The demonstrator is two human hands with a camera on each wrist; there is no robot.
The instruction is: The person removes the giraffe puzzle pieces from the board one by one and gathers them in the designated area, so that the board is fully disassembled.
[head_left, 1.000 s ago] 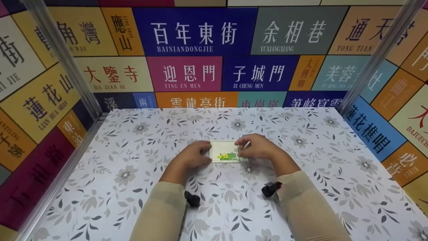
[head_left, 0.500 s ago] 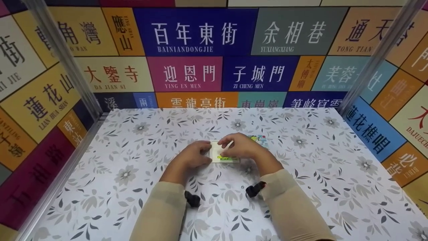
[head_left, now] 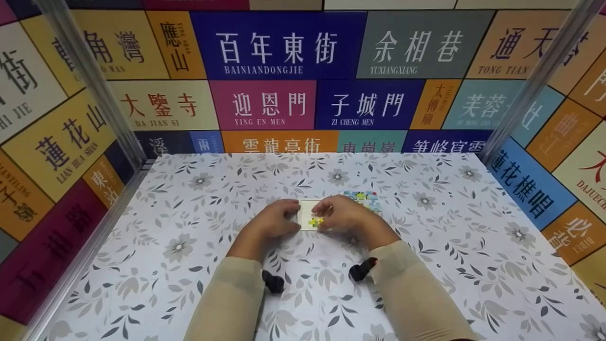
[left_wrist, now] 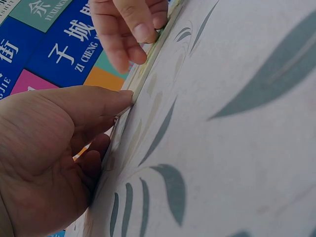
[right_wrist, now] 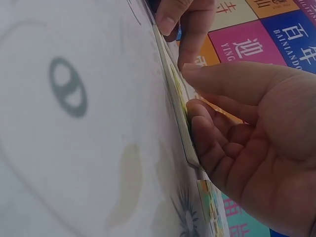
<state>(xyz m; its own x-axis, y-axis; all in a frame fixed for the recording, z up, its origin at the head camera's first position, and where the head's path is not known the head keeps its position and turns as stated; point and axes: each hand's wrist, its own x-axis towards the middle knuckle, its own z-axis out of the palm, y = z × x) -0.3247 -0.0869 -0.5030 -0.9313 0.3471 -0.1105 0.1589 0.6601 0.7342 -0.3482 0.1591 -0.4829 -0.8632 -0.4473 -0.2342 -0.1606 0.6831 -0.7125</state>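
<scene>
A small cream puzzle tray (head_left: 307,210) lies on the table, with yellow and green jigsaw pieces (head_left: 315,221) along its near side. My left hand (head_left: 275,219) grips the tray's left edge, thumb at the near corner and fingers toward the far one. Over the tray's right half is my right hand (head_left: 343,214), its fingers bent and thumb low by the yellow pieces. In the right wrist view the right hand (right_wrist: 247,118) has thumb and fingertips close above the tray's edge (right_wrist: 175,98). Whether a piece sits between them is hidden.
A blue and yellow puzzle picture (head_left: 367,199) lies just behind the right hand, partly covered by it. The flower-patterned tabletop (head_left: 199,180) meets a wall of coloured sign panels (head_left: 279,42). Clear posts (head_left: 102,85) stand at the sides.
My right hand has moved left from the tray's right edge to over its right half, uncovering the blue picture, then dipped slightly. My left hand stays on the tray's left edge.
</scene>
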